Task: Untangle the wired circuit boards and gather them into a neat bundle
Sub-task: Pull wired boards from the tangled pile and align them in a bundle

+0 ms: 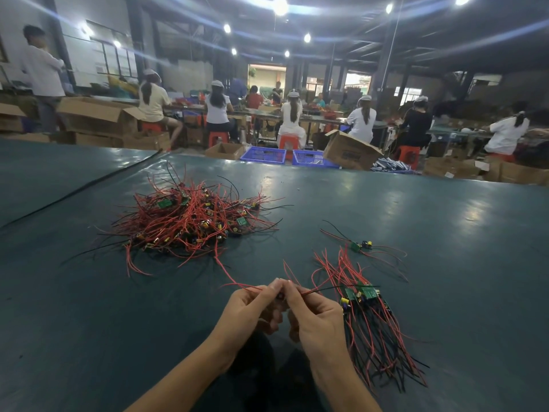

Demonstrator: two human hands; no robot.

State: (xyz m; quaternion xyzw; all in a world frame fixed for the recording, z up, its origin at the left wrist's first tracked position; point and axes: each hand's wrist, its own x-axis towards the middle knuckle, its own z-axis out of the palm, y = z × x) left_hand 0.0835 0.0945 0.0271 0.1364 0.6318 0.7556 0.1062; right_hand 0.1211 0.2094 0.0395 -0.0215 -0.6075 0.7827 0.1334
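Over the counter (pixel 89 322), left hand (pixel 249 307) and right hand (pixel 315 313) meet, fingers (pixel 274 285) curled, pinching a red wire (pixel 234 281) running to the tangled pile of wired circuit boards (pixel 190 221); aligned bundle (pixel 371 319) lies just right.

One wide-angle view from the person's head, facing forward and down, close over the table (pixel 445 233)

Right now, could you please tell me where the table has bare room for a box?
The table is bare left of the left hand, nearer than the tangled pile, and right, beyond the single board. It is crowded where the right hand, pinching a red wire, nears the sorted bundle.
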